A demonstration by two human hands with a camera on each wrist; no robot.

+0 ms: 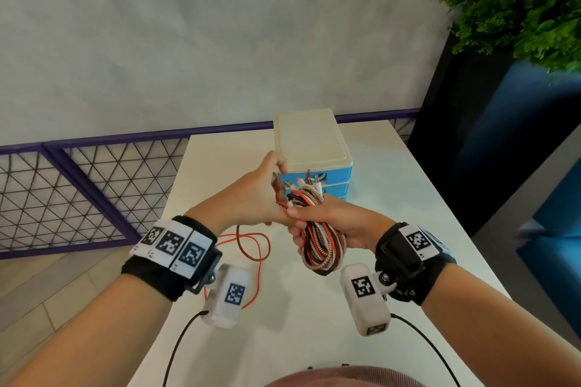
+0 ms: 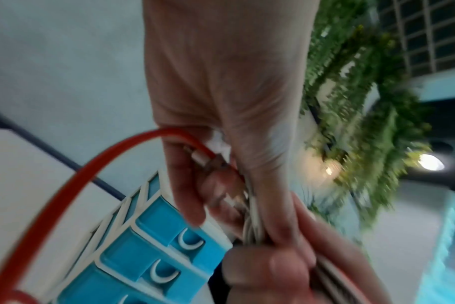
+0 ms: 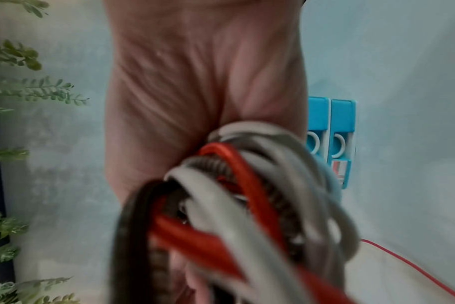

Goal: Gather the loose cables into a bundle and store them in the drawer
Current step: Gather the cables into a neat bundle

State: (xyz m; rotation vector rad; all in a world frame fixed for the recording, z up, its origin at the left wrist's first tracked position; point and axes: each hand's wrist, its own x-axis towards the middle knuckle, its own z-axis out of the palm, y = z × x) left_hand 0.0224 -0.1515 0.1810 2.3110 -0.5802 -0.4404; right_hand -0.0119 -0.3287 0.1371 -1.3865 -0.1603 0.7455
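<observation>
A looped bundle of red, white, brown and braided cables (image 1: 320,239) hangs over the white table (image 1: 393,217), gripped at its middle by my right hand (image 1: 317,220). Its plugs stick up in front of the blue drawer unit (image 1: 314,151). My left hand (image 1: 261,195) reaches into the bundle's top and pinches a thin red cable (image 2: 96,166) among the plugs. That red cable (image 1: 251,248) trails in loose loops down onto the table under my left wrist. In the right wrist view the cable bundle (image 3: 234,216) fills the palm of my right hand (image 3: 200,86). The drawers (image 2: 153,242) look closed.
The drawer unit has a cream lid and stands at the table's far middle. A purple mesh railing (image 1: 78,192) runs left of the table. A dark planter with a green plant (image 1: 528,0) stands at the right. Black wrist-camera wires (image 1: 176,352) hang by the near edge.
</observation>
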